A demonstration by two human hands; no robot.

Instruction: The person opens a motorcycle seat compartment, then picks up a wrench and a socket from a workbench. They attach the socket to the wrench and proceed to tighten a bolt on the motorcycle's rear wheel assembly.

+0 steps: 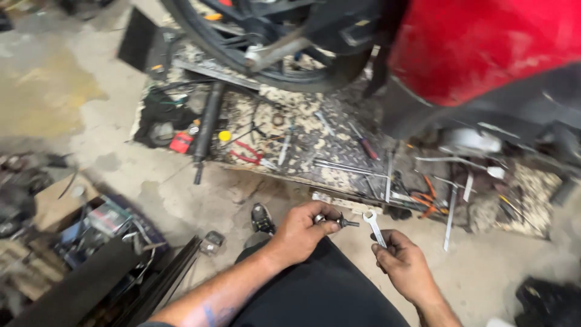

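Fingers of the left hand (301,229) are curling tight around a small metal bolt-like part (336,221), its threaded tip poking out toward the right, while the fingers of the right hand (404,264) are closing on the lower shaft of one open-ended spanner (373,226), whose jaw end is pointing up and just beside the bolt tip without visibly touching it. Both hands are hovering above the person's dark-trousered lap (321,290), over a bare strip of stained concrete floor (181,194) that is leaving open room between the knees and the near edge of a patterned mat (315,142). On that mat many loose tools are lying scattered, among them one red-handled pair of pliers (245,152) and one red-handled screwdriver (365,145). Beyond the mat's far edge, one black motorcycle wheel (266,45) and a red body panel (484,42) are closing off the top. At the left, a cluttered box of parts (103,224) is crowding the floor. Both forearms are angling inward, wrists slightly bent.
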